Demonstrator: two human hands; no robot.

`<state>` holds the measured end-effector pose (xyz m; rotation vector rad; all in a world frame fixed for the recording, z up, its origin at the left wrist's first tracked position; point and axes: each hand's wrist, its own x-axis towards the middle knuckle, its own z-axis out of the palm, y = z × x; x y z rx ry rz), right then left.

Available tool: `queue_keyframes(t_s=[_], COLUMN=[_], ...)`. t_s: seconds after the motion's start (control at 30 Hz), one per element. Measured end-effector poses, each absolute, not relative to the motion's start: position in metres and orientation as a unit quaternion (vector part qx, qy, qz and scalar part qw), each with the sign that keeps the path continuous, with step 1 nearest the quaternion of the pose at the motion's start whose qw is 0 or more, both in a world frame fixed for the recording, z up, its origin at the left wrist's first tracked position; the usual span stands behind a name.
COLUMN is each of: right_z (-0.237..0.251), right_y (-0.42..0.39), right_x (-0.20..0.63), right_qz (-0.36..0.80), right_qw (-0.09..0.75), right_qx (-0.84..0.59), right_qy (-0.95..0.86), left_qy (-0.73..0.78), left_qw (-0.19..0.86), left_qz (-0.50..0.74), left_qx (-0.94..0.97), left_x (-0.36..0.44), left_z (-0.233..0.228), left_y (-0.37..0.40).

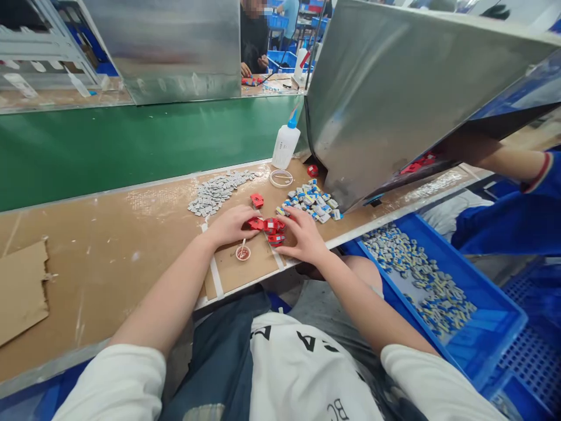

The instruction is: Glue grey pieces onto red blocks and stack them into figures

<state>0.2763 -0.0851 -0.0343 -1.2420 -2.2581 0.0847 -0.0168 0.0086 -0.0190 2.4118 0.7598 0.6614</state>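
Both forearms reach out from the lap over the desk edge, and the hands meet at a small cluster of red parts. Left hand rests flat-ish with its fingers curled onto the left end of the cluster; right hand closes in from the other side, fingers pressed on the right end, so the red parts sit pinched between the two. One more red part lies alone just beyond. Near the left wrist, a tiny round cup holds a thin stick. Further back, a shallow clear dish beside a white squeeze bottle. Grey pieces heaped loose on the left, blue-and-white pieces piled right. Down at the right, a blue bin carries a scatter of the same blue-and-white pieces.
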Motion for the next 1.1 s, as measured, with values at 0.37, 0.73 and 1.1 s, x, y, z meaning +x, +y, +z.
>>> queue_keyframes(t_s=[0.37,0.73,1.1], right_z=[-0.038,-0.043,-0.047], right_y=[-0.066,-0.106,-0.071], right_x=[0.297,0.271,0.219], right_qz=[-0.061,0.017,0.048], right_qw=[0.193,0.404,0.256], right_qx=[-0.56,-0.509,-0.46], right_qy=[-0.803,-0.759,-0.849], left_qy=[0.461,0.45,0.487], left_qw=[0.388,0.398,0.38], left_qz=[0.37,0.492,0.287], left_qx=[0.707,0.63,0.732], left_x=[-0.049,-0.044,-0.041], left_z=[-0.003,-0.02,-0.012], left_y=[-0.002,-0.011,-0.014])
